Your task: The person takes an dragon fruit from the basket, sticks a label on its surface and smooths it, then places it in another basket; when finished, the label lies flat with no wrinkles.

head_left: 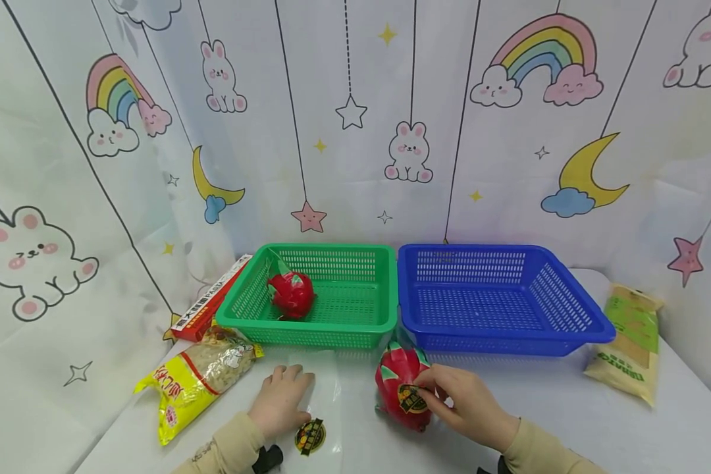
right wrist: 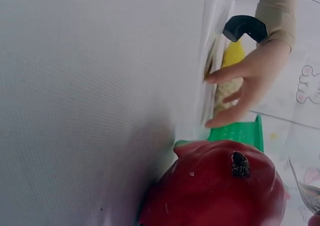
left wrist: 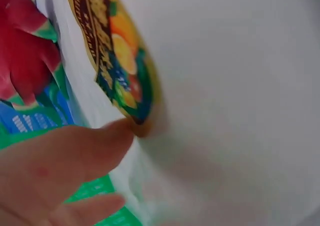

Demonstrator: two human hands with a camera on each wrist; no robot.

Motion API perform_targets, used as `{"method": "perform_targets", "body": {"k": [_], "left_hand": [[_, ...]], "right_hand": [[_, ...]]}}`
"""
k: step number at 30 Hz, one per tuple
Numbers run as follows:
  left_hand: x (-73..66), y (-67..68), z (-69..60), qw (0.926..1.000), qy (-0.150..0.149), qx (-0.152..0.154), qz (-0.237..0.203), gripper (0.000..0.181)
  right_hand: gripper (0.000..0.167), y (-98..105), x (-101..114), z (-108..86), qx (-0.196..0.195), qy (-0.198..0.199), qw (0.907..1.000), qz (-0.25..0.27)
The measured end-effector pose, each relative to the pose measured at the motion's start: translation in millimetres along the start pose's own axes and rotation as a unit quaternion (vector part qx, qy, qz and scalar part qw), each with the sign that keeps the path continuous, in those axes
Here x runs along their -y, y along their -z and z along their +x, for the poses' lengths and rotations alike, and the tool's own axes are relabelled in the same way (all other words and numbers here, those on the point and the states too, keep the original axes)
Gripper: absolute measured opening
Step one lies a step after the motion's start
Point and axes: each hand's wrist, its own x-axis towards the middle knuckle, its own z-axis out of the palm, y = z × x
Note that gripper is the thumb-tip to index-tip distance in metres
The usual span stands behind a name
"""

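A red dragon fruit (head_left: 394,375) with green-tipped scales lies on the white table; in the right wrist view the dragon fruit (right wrist: 215,191) shows its dark stem end. With thumb and forefinger my right hand (head_left: 471,401) pinches the edge of a round black-and-gold sticker (head_left: 412,399) at the fruit's side; whether it sticks to the skin I cannot tell. My left hand (head_left: 281,398) rests spread on a clear plastic sheet (head_left: 326,388). Beside its thumb, another such sticker (head_left: 310,436) sits on the sheet; the left wrist view shows fruit pictures on this sticker (left wrist: 120,61).
Behind the hands stand a green basket (head_left: 308,332) with a second dragon fruit (head_left: 293,294) inside and a blue basket (head_left: 498,342). At left lie a yellow snack bag (head_left: 198,378) and a red box (head_left: 210,303). A green-and-tan packet (head_left: 627,342) is at right, before a patterned curtain (head_left: 355,197).
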Motion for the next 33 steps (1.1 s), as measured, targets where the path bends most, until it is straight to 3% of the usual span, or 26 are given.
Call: {"method": "perform_targets", "body": {"k": [4, 11, 18, 21, 27, 30, 33], "left_hand": [[-4.0, 0.9, 1.1, 0.9987, -0.025, 0.029, 0.034, 0.044], [-7.1, 3.8, 1.2, 0.9955, -0.052, 0.043, 0.067, 0.049], [-8.0, 6.0, 1.1, 0.9948, -0.06, 0.053, 0.062, 0.047], [-8.6, 5.7, 1.6, 0.9954, -0.063, 0.042, 0.059, 0.043], [-19.5, 9.5, 7.3, 0.9946, -0.091, -0.012, 0.05, 0.033], [-30.9, 14.4, 11.4, 0.9938, -0.106, -0.024, 0.024, 0.035], [-44.0, 19.6, 15.1, 0.9923, -0.12, -0.028, -0.018, 0.043]], "right_hand": [[0.012, 1, 0, -1.1, 0.006, -0.008, 0.9999, 0.004], [0.013, 3, -2, -2.2, 0.004, -0.005, 1.0, 0.005], [0.014, 4, -3, -4.7, 0.004, -0.014, 0.9999, 0.006], [0.012, 4, -3, -6.2, 0.001, -0.018, 0.9998, 0.008], [0.016, 6, -2, -9.5, 0.006, -0.04, 0.9992, 0.005], [0.006, 6, -3, -11.2, 0.003, -0.035, 0.9994, 0.005], [0.016, 5, -5, -12.6, -0.003, -0.025, 0.9997, 0.005]]}}
